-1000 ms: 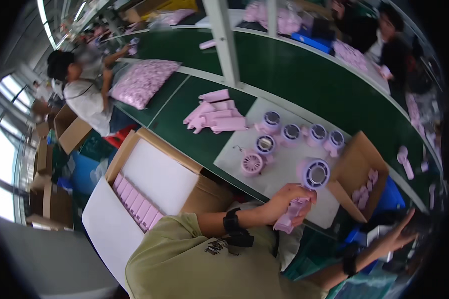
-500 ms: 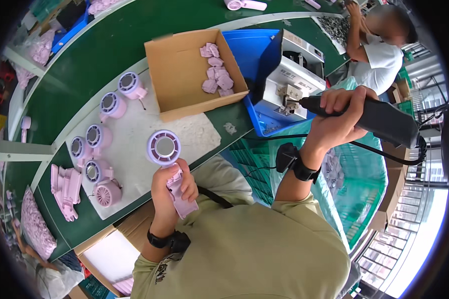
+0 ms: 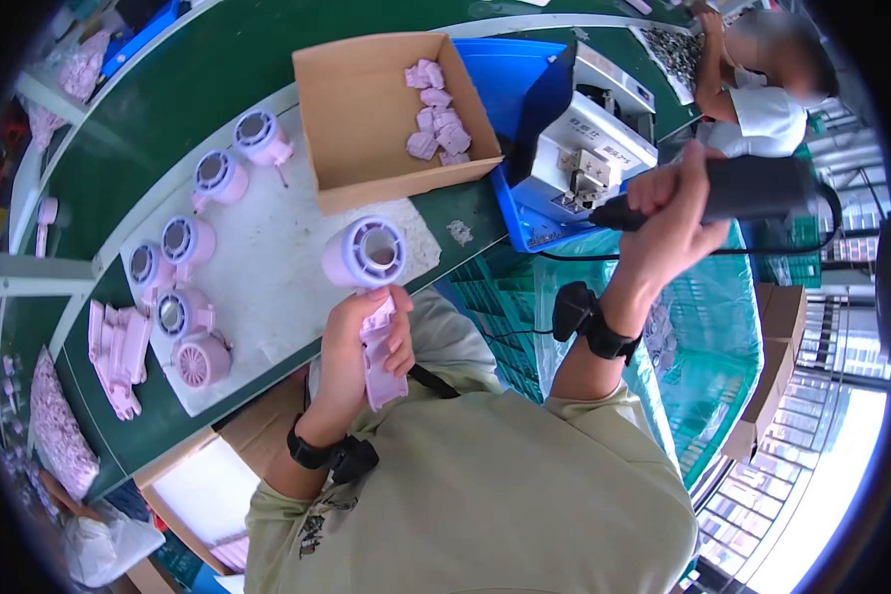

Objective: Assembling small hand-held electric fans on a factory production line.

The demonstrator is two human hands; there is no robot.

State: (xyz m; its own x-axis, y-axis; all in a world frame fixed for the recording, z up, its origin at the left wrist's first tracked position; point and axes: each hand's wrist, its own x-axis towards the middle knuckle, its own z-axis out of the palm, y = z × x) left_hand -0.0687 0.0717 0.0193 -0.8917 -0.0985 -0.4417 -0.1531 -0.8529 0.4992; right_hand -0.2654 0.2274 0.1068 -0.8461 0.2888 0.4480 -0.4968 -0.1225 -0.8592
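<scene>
My left hand (image 3: 345, 346) is closed round the pink handle of a handheld fan (image 3: 364, 253), whose round head stands above my fingers, tilted to the right. The handle's inner side looks uncovered. My right hand (image 3: 663, 223) grips a black electric screwdriver (image 3: 762, 188), its tip pointing left beside the metal block of a silver screw feeder (image 3: 599, 134). The feeder sits in a blue bin (image 3: 495, 69). More pink fans (image 3: 220, 178) lie on a whitish mat (image 3: 267, 247) to the left, next to several pink handle shells (image 3: 119, 356).
A cardboard box (image 3: 356, 129) with small pink parts (image 3: 441, 124) stands behind the mat on the green table (image 3: 218, 59). At right is a green basket (image 3: 718, 366) lined with plastic. A dark cable trails from the screwdriver. Another person (image 3: 762, 89) works at the far right.
My right hand has drawn the screwdriver tip away from the feeder's metal block, toward me. My left hand has shifted right with the fan, whose head now tilts right. The view has shifted slightly.
</scene>
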